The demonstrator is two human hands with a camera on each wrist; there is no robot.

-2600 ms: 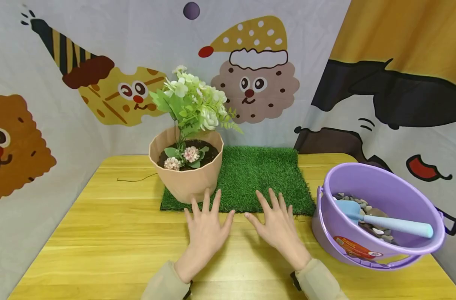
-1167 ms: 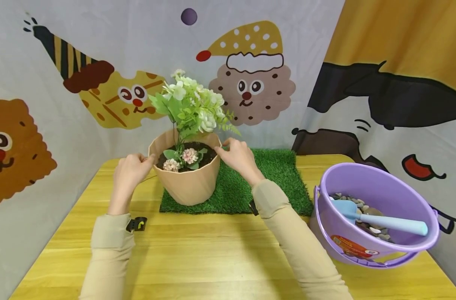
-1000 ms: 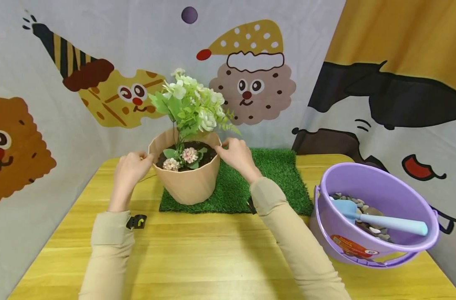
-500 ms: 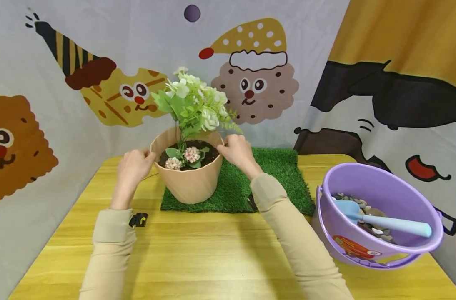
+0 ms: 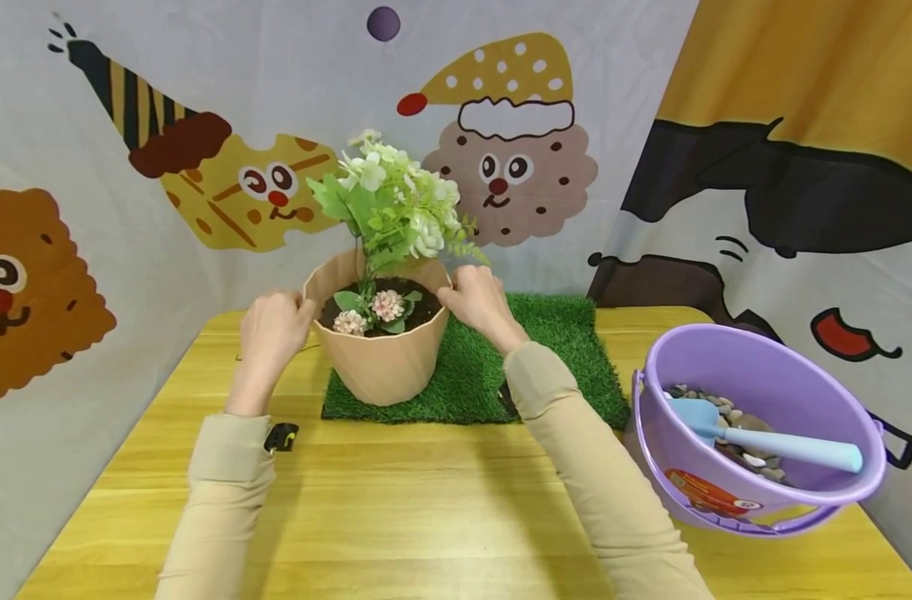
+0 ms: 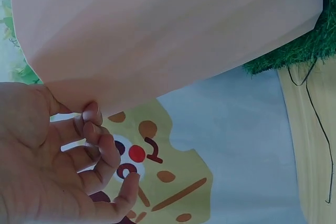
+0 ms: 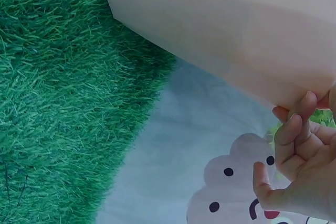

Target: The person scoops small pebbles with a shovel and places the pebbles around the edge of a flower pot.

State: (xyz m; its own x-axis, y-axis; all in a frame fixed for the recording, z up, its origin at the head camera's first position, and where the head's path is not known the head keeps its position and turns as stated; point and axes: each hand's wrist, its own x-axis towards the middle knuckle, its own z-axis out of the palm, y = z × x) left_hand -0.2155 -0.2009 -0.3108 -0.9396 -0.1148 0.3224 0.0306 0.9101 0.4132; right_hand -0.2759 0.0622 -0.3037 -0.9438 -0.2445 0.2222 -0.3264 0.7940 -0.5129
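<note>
A peach-coloured flowerpot [image 5: 377,362] stands at the left part of a green artificial-grass mat [image 5: 531,358] in the head view. Dark soil fills it, with pink blossoms [image 5: 388,306] low down and a taller bunch of white and green flowers [image 5: 396,200] above. My left hand [image 5: 274,329] pinches the pot's left rim. On the opposite side my right hand [image 5: 480,300] pinches the right rim. Both wrist views show thumb and fingers at the rim, left hand [image 6: 63,156] and right hand [image 7: 302,150]. Whether the base fully touches the mat, I cannot tell.
At the right of the wooden table [image 5: 396,517] stands a purple bucket [image 5: 704,350] holding pebbles [image 5: 756,425] and a light-blue toy shovel [image 5: 794,448]. A thin dark wire [image 6: 317,124] lies left of the pot. A printed cloth [image 5: 276,50] hangs behind.
Both hands have gone from lying spread on the table to pinching the pot's rim. Within the last half second, the pot and hands have shifted slightly right and up in the head view.
</note>
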